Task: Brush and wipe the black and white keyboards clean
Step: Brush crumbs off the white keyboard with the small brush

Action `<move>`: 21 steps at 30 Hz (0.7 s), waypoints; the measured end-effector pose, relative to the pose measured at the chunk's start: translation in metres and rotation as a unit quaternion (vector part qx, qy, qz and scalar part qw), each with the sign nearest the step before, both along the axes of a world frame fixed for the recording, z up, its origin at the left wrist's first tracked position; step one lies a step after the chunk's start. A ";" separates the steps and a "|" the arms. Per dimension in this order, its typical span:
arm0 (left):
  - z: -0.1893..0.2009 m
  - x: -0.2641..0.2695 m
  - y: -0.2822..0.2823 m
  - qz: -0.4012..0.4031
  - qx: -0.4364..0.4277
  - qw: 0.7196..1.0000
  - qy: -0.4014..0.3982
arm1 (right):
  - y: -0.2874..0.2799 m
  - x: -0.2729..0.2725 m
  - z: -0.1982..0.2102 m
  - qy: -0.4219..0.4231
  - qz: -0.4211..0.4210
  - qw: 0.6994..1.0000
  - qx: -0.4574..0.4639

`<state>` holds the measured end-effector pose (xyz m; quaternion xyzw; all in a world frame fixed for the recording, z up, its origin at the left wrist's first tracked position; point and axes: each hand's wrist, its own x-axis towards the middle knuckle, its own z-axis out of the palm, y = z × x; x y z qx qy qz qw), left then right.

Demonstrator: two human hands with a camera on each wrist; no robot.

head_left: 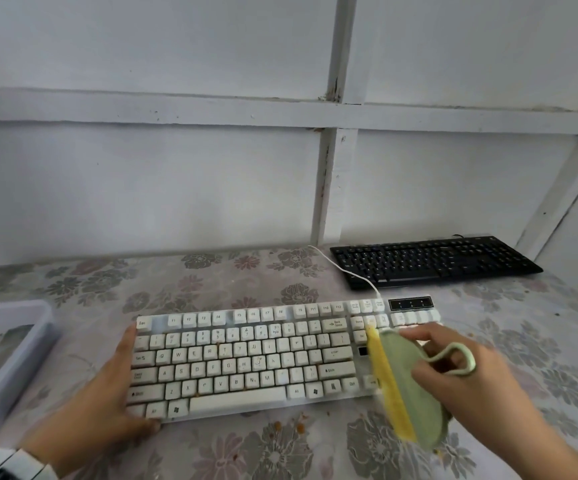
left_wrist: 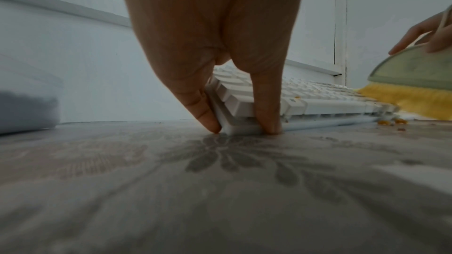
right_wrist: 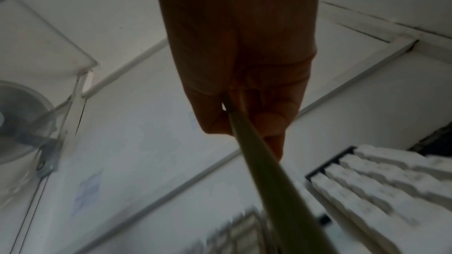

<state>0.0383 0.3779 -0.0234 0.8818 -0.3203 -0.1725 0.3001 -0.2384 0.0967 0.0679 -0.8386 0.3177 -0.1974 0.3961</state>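
White panelled walls are closing in behind a desk covered in a grey flowered cloth, and on it the white keyboard is lying nearest the person while the black keyboard is waiting well behind it to the right, untouched by either hand. A pale plastic tub is sitting off to the left. The left hand is bracing the white keyboard's left end, with its fingers pressing the side edge and the thumb pinching the front edge down against the cloth. The right hand is gripping a green-backed brush with yellow bristles, which are sweeping across the keyboard's right part near the arrow keys. Orange crumbs are lying on the cloth just in front of the keyboard, and a few are sitting among the keys. To do this stroke well, the person should probably be keeping the bracing hand firm, tilting the bristles into the gaps between rows, and driving debris one way, off the near edge, rather than scattering it toward the black keyboard.
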 end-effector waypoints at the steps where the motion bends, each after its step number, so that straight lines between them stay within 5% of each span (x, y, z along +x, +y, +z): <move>1: 0.000 0.000 0.000 0.002 0.004 1.000 0.001 | -0.001 -0.002 0.004 0.000 -0.005 1.000 0.000; 9: -0.006 0.006 0.002 0.002 0.000 1.000 0.013 | -0.007 0.035 0.021 -0.088 -0.021 0.994 -0.053; 17: 0.000 0.000 -0.001 -0.002 -0.018 1.000 -0.009 | 0.005 0.036 -0.012 0.035 0.023 0.999 -0.010; 21: 0.001 -0.001 -0.002 -0.006 -0.020 1.000 -0.018 | 0.008 0.020 0.006 0.020 0.017 0.999 0.026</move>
